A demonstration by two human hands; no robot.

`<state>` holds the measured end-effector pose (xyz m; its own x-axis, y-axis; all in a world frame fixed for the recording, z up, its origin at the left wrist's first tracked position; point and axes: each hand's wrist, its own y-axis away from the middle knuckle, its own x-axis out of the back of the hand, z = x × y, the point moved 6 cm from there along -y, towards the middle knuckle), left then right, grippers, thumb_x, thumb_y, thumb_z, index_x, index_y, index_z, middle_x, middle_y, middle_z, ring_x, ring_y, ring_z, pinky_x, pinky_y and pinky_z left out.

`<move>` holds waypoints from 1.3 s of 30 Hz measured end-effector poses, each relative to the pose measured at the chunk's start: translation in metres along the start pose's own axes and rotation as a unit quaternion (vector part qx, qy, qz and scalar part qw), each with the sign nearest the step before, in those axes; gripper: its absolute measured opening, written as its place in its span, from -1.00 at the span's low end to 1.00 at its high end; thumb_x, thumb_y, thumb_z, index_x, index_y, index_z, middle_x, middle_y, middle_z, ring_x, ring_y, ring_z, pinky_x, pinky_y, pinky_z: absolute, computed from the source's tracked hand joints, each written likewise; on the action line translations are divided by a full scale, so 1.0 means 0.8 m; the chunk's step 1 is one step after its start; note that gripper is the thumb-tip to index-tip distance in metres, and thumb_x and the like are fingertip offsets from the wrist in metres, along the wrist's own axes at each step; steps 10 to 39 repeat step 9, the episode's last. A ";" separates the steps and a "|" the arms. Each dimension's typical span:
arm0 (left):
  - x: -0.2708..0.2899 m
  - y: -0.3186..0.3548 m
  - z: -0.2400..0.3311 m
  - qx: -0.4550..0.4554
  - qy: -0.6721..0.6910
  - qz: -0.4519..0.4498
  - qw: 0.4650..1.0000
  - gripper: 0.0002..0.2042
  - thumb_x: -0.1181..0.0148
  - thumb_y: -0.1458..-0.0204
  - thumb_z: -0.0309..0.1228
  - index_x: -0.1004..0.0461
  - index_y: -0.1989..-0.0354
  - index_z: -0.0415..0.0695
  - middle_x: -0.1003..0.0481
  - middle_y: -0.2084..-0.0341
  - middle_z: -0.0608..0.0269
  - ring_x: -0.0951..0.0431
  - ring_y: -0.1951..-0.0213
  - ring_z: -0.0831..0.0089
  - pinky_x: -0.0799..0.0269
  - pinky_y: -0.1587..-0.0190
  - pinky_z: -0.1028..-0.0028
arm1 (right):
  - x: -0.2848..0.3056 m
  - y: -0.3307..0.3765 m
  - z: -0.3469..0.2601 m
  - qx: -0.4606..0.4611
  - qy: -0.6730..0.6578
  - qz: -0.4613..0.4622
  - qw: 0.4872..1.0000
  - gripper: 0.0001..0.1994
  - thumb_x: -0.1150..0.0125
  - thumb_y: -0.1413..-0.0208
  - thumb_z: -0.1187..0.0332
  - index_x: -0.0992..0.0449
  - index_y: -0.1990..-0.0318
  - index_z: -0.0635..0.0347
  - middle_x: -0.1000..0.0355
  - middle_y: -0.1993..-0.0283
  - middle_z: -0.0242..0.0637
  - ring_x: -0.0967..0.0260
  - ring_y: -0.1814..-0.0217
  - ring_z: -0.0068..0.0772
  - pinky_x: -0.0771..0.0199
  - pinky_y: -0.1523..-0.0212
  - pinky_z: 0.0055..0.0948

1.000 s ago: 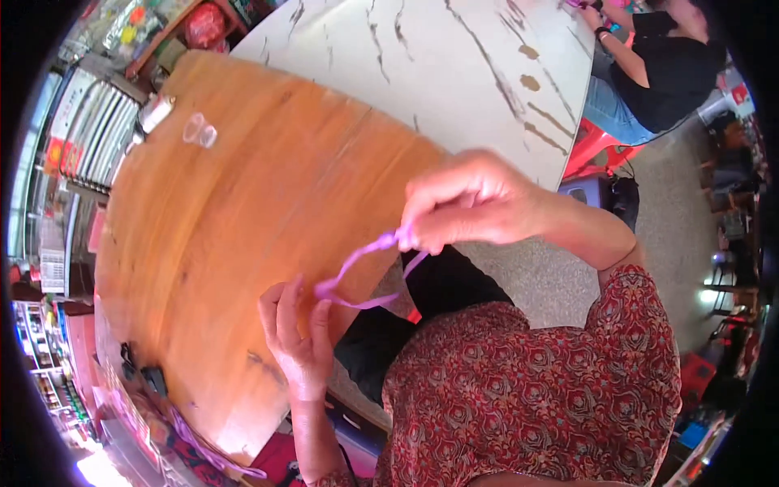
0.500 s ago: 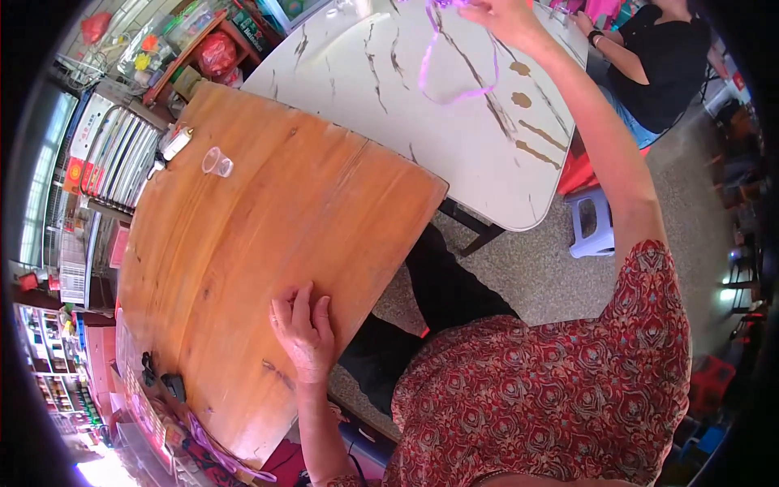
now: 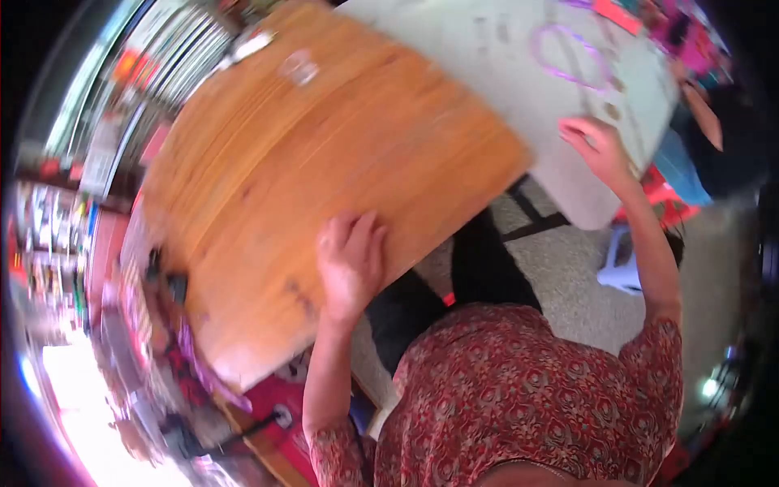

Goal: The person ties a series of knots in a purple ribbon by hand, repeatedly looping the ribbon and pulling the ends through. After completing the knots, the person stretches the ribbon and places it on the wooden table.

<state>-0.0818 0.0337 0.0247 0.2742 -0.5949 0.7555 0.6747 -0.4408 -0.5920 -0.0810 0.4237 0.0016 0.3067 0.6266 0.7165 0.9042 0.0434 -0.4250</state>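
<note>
The thin purple loop of cord or ribbon [image 3: 570,55] is seen lying flat on the pale, marble-patterned table top [image 3: 454,49], well apart from both hands, so it looks like the setting-down step is basically done. The right hand [image 3: 599,150] is stretched out over the near edge of that pale table with the fingers spread and nothing gripped in it. The left hand [image 3: 350,261] is laid palm-down and open on the near edge of the big round-cornered orange-brown wooden table top [image 3: 324,154], holding nothing either.

Judging from how things lie, if the loop is to be handled again, a long reach across the pale table would be needed, since it sits far beyond the right fingertips.

Plenty is hard to make out, tbh. The whole picture is smeared with motion blur, so the loop's material can't be told for sure. A small clear thing [image 3: 299,65] on the far part of the wooden table is only a glint. The dark bits [image 3: 166,280] at the wooden table's left edge can't be identified. Another person [image 3: 714,138] at the upper right is mostly cut off by the rim, and the shelves along the left edge are just coloured streaks.
</note>
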 end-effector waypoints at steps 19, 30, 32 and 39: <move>0.114 0.046 0.017 0.136 0.124 0.108 0.977 -0.83 -0.23 0.13 -0.55 -0.48 0.31 -0.23 -0.49 0.32 0.10 -0.48 0.28 0.26 -0.40 0.23 0.40 | 0.001 0.019 -0.130 0.018 -0.130 -0.056 0.990 -0.76 -0.10 -0.05 0.61 -0.47 0.09 0.33 -0.46 0.18 -0.25 -0.39 0.09 -0.42 -0.37 0.10 -0.44; 0.114 0.046 0.017 0.136 0.124 0.108 0.977 -0.83 -0.23 0.13 -0.55 -0.48 0.31 -0.23 -0.49 0.32 0.10 -0.48 0.28 0.26 -0.40 0.23 0.40 | 0.001 0.019 -0.130 0.018 -0.130 -0.056 0.990 -0.76 -0.10 -0.05 0.61 -0.47 0.09 0.33 -0.46 0.18 -0.25 -0.39 0.09 -0.42 -0.37 0.10 -0.44; 0.114 0.046 0.017 0.136 0.124 0.108 0.977 -0.83 -0.23 0.13 -0.55 -0.48 0.31 -0.23 -0.49 0.32 0.10 -0.48 0.28 0.26 -0.40 0.23 0.40 | 0.001 0.019 -0.130 0.018 -0.130 -0.056 0.990 -0.76 -0.10 -0.05 0.61 -0.47 0.09 0.33 -0.46 0.18 -0.25 -0.39 0.09 -0.42 -0.37 0.10 -0.44; 0.114 0.046 0.017 0.136 0.124 0.108 0.977 -0.83 -0.23 0.13 -0.55 -0.48 0.31 -0.23 -0.49 0.32 0.10 -0.48 0.28 0.26 -0.40 0.23 0.40 | 0.001 0.019 -0.130 0.018 -0.130 -0.056 0.990 -0.76 -0.10 -0.05 0.61 -0.47 0.09 0.33 -0.46 0.18 -0.25 -0.39 0.09 -0.42 -0.37 0.10 -0.44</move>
